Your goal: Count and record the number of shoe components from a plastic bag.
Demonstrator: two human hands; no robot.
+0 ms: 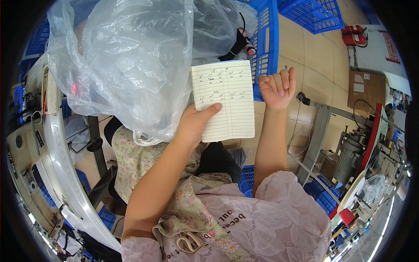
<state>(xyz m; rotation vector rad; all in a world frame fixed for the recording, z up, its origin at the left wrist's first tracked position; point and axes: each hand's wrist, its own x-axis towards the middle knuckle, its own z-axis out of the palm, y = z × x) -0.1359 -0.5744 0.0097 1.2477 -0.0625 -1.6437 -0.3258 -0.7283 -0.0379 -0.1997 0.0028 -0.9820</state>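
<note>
My left hand [194, 124] grips a small lined notebook [233, 115] by its lower left edge, thumb lying on the page and fingers hidden beneath. Handwritten figures fill the upper part of the paper, and ruled blank lines run below. Off the notebook's right side, my right hand [278, 89] is raised with its fingers curled in. The grey tip of a pen [286, 67] pokes out above those fingers; the rest of it is hidden in the hand. Pen and paper are apart.
A large clear plastic bag [131, 56] bulges at the left over a blue crate [267, 32]. Another blue crate [312, 15] stands farther off on the tiled floor. Sewing-machine tables flank me, one with a motor [349, 155]. A cardboard box [366, 91] sits below red fire extinguishers [354, 36].
</note>
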